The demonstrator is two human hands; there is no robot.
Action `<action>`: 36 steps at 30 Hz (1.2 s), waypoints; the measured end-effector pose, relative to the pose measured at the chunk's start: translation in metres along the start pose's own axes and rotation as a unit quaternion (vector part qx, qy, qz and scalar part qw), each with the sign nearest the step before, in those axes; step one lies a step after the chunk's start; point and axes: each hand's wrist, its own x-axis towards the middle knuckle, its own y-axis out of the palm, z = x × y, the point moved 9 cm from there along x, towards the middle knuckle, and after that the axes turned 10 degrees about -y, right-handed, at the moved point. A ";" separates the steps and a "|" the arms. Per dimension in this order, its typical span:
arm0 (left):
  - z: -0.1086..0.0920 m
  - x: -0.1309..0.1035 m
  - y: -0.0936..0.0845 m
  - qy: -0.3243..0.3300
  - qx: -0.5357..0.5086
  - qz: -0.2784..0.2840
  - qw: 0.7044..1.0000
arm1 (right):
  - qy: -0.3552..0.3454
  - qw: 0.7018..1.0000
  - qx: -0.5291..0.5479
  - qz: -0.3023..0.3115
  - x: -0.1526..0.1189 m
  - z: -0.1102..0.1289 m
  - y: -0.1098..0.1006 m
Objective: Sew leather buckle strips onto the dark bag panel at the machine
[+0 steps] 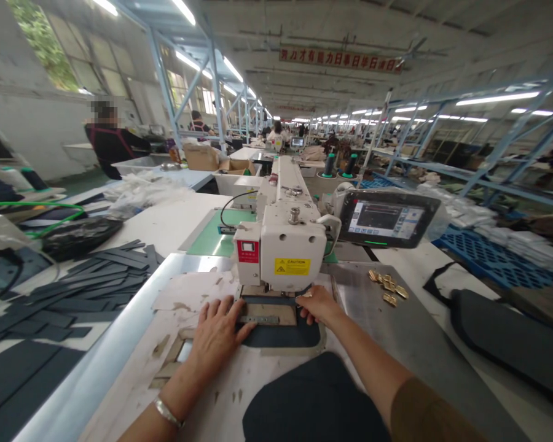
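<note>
An industrial sewing machine (286, 245) stands straight ahead, with a metal clamp frame (267, 316) under its head. Dark navy fabric (281, 336) shows inside and below the frame. A narrow dark strip (276, 300) runs across the frame beneath the sewing head. My left hand (221, 331) lies flat with fingers spread, its fingertips at the frame's left side. On the right, my right hand (317, 304) is closed, fingers curled and pinched at the strip's right end; the exact grip is partly hidden. Closer to me lies a larger dark fabric piece (313, 399).
Gold metal fittings (388, 286) lie on the metal plate at right, below a control screen (384, 218). Many dark strips (87, 288) are piled at left. A dark padded piece with a strap (507, 337) lies far right. A co-worker (113, 138) sits at back left.
</note>
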 end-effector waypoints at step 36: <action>-0.102 -0.011 0.016 0.106 -0.078 0.059 0.990 | 0.042 0.997 0.031 -0.058 -0.014 -0.060 -0.101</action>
